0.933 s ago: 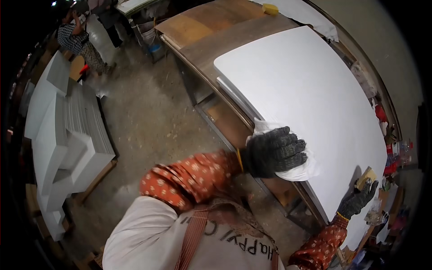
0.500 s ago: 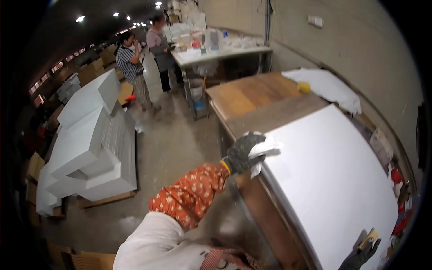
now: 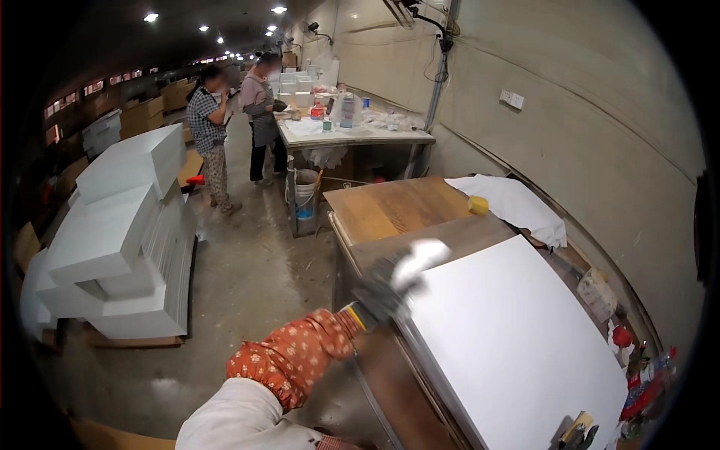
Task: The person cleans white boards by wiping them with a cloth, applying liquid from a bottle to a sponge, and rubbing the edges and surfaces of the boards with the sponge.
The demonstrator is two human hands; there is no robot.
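Observation:
My left hand (image 3: 381,291), in a dark glove with a yellow cuff edge, grips a crumpled white cloth (image 3: 421,257). Both are smeared by motion at the near-left corner of a large white panel (image 3: 517,330). The panel lies flat on a stack of boards, partly over a brown wooden board (image 3: 420,210). At the lower edge, only part of my dark-gloved right hand (image 3: 588,436) shows. Its fingers close round a small flat yellowish piece (image 3: 576,426) at the panel's surface; what kind of thing it is I cannot make out.
A yellow sponge (image 3: 478,205) and a white sheet (image 3: 517,204) lie beyond the panel. Stacked white panels (image 3: 112,232) stand on the left. Two people (image 3: 208,127) stand by a cluttered worktable (image 3: 352,137), with a bucket (image 3: 306,191) beneath. A wall (image 3: 600,150) runs along the right.
My view has tilted up and shifted right. The left hand with the cloth has lifted off the panel's corner and blurs. The right hand has sunk lower in the picture, still gripping the yellowish piece.

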